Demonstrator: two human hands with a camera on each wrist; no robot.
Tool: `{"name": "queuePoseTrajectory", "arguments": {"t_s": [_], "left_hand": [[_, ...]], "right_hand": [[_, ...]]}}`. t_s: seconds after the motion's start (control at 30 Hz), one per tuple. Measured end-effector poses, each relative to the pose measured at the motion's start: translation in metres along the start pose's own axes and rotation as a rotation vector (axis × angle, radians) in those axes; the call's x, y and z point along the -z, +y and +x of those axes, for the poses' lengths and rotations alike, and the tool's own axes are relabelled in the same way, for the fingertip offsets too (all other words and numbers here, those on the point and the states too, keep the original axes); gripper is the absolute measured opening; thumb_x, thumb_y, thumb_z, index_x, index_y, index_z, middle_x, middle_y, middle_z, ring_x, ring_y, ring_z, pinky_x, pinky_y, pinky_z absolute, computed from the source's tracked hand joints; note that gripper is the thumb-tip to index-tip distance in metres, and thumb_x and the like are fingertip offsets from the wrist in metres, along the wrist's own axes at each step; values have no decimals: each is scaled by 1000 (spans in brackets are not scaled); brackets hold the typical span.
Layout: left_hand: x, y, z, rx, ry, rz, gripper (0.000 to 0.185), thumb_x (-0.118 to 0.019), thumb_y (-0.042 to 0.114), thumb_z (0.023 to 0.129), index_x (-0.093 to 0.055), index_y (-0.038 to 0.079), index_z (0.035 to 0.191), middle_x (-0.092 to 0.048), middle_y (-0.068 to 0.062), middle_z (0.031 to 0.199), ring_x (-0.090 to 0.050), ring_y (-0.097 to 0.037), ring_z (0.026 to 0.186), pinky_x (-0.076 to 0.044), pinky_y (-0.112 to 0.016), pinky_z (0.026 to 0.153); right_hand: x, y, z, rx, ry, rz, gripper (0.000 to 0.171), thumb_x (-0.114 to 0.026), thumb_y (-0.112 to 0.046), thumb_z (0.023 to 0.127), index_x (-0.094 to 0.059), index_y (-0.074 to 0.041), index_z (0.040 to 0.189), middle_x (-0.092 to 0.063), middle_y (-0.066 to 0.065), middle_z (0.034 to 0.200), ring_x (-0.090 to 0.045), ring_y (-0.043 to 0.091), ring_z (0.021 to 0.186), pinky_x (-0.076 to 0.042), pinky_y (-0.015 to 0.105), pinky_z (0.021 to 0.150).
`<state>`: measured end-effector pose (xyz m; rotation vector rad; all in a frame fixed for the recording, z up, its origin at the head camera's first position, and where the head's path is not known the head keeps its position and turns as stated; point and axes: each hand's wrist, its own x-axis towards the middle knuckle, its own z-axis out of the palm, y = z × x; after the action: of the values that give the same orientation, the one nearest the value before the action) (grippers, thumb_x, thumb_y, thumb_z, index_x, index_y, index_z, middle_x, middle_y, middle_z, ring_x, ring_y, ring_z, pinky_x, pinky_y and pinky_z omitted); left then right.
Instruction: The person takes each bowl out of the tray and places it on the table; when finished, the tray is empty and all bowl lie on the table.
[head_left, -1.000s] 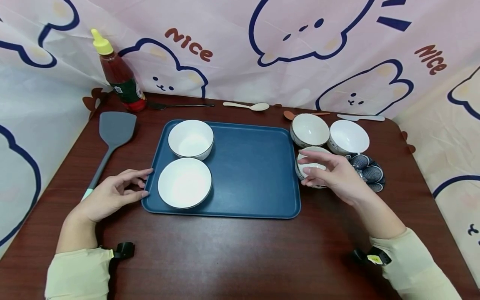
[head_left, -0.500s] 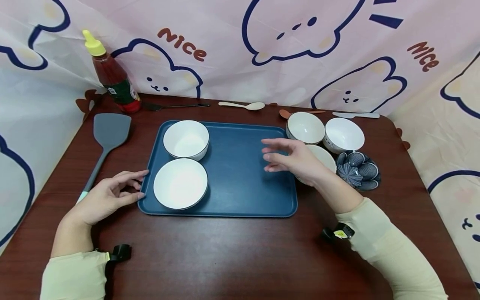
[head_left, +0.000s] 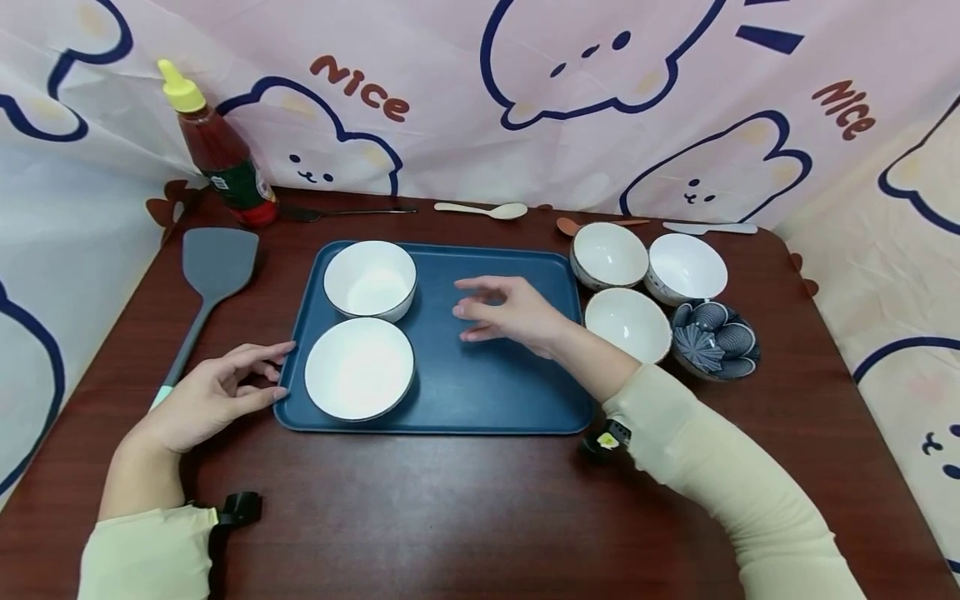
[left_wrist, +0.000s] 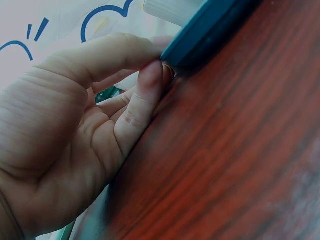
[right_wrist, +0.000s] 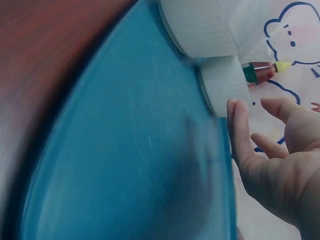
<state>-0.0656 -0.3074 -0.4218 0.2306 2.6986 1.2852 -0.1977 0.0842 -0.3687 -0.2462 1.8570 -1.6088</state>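
Note:
At the left end of the blue tray (head_left: 495, 392), my left hand (head_left: 213, 396) holds the rim, thumb and fingertips at its edge. In the left wrist view, the thumb of that hand (left_wrist: 75, 110) and a finger meet the rim of the tray (left_wrist: 200, 40). Over the middle of the tray is my right hand (head_left: 513, 312), its fingers spread and pointing left, holding nothing. Two white bowls stand on the tray's left half, a rear bowl (head_left: 370, 279) and a front bowl (head_left: 360, 368). The right wrist view shows the right hand (right_wrist: 280, 155) apart from the bowls.
Right of the tray cluster three white bowls (head_left: 628, 323) and a dark patterned bowl (head_left: 716, 340). A grey spatula (head_left: 217, 258) lies at the left, with a red sauce bottle (head_left: 228, 167) behind. A fork (head_left: 352, 212), white spoon (head_left: 487, 211), brown spoon (head_left: 570, 227) and knife (head_left: 712, 227) line the back.
My right hand has moved left from over the near white bowl at the right to above the middle of the tray. The left hand has stayed at the tray's edge.

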Motion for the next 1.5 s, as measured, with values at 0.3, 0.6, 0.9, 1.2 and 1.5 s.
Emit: {"name": "queuePoseTrajectory", "arguments": {"t_s": [0.3, 0.6, 0.9, 1.2, 1.5], "left_hand": [[3, -1, -2, -26, 3, 6, 54, -70, 18, 94, -52, 14, 145, -57, 2, 108, -52, 0, 95, -46, -12, 72], [5, 2, -5, -14, 2, 15, 53, -70, 19, 94, -54, 14, 144, -57, 1, 107, -52, -1, 95, -45, -13, 72], [3, 3, 0, -9, -3, 12, 53, -71, 19, 94, -54, 16, 144, -57, 1, 107, -52, -1, 95, -46, -12, 72], [2, 2, 2, -10, 3, 24, 53, -71, 20, 94, -54, 16, 144, -57, 1, 107, -52, -1, 95, -46, -13, 71], [0, -1, 0, -14, 1, 15, 52, -71, 20, 94, -54, 16, 144, -57, 2, 106, -51, -1, 95, -45, -15, 70]], "right_hand": [[-28, -5, 38, -38, 15, 62, 56, -68, -26, 96, -49, -13, 147, -59, 11, 132, -75, 24, 92, -59, 36, 84], [-51, -4, 61, 46, -14, 114, 68, -66, -22, 97, -32, -25, 156, -52, 15, 140, -74, 27, 95, -58, 39, 86], [-60, -7, 64, 61, -7, 171, 65, -52, -7, 103, -27, -33, 157, -52, 21, 128, -72, 22, 78, -60, 39, 80], [-50, -12, 58, 16, 84, 281, 68, -53, 0, 98, -33, -32, 155, -53, 19, 131, -72, 25, 73, -60, 35, 74], [-34, -17, 40, 25, 111, 316, 68, -55, 1, 97, -36, -31, 154, -52, 20, 133, -73, 28, 78, -60, 37, 76]]}}
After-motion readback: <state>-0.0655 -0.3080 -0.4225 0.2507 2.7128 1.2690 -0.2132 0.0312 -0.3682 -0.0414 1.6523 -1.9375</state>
